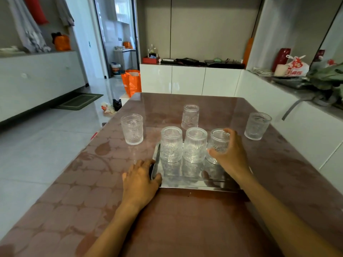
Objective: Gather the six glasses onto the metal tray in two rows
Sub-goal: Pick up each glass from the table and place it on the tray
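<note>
A lived-in home dining room: white cabinets (189,80) along the far wall, a patterned-cloth worktop (185,219), a doormat (79,102) on the tiled floor (46,145), shopping bags (131,84), and a kitchen doorway (118,34) beyond.

Brown patterned glossy table (185,219) carries rectangular shiny metal tray (185,183); three ribbed clear glasses stand directly on it: left (132,129), far centre (190,116), right (257,125).

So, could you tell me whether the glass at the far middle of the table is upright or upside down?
Upside down: the far glass narrows toward its closed top.
</note>
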`<state>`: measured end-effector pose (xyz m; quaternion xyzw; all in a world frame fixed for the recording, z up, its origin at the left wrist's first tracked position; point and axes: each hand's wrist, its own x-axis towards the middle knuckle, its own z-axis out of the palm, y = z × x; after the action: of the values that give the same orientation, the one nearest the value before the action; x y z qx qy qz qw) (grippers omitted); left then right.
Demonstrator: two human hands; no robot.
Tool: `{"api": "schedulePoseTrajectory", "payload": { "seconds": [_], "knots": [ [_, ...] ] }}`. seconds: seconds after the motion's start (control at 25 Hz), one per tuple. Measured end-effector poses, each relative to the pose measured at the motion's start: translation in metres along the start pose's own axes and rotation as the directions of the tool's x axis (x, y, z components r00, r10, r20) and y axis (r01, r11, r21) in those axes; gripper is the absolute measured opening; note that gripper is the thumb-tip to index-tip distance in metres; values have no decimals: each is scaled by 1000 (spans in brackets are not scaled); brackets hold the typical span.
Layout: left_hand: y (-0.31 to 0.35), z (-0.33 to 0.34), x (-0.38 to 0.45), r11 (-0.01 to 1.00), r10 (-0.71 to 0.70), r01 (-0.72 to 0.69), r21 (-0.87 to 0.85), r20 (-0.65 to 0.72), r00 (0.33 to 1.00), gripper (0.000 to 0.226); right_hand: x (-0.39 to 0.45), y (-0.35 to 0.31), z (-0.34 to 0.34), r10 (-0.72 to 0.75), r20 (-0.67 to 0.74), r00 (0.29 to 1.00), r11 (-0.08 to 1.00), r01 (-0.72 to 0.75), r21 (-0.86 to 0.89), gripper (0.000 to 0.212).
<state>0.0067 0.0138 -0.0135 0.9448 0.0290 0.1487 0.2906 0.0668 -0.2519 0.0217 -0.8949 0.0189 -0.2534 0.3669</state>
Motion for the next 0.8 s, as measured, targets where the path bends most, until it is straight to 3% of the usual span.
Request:
{"api": "schedulePoseTrajectory", "payload": {
  "seconds": [0.12,0.2,0.28,0.36,0.44,0.8],
  "knots": [
    [-6,-9,16,908,-139,156,-388,72,988,30,-42,-25,0,-288,-205,935,956,295,-1,51],
    [-16,-19,51,800,-301,264,-538,20,954,32,-82,-39,11,-488,-80,869,873,487,-28,35],
    [-30,-27,86,761,-430,333,-556,-49,902,53,-108,-42,24,-574,46,818,816,576,-49,26],
    [-43,-25,113,745,-503,409,-527,-40,864,77,-115,-40,30,-578,69,813,811,582,-66,18],
    [-52,-15,130,751,-483,411,-516,-4,876,90,-112,-37,28,-561,46,827,823,563,-78,13],
    [-47,-33,155,762,-334,304,-571,56,941,75,-101,-35,26,-484,18,875,873,485,-48,8]
  ]
}}
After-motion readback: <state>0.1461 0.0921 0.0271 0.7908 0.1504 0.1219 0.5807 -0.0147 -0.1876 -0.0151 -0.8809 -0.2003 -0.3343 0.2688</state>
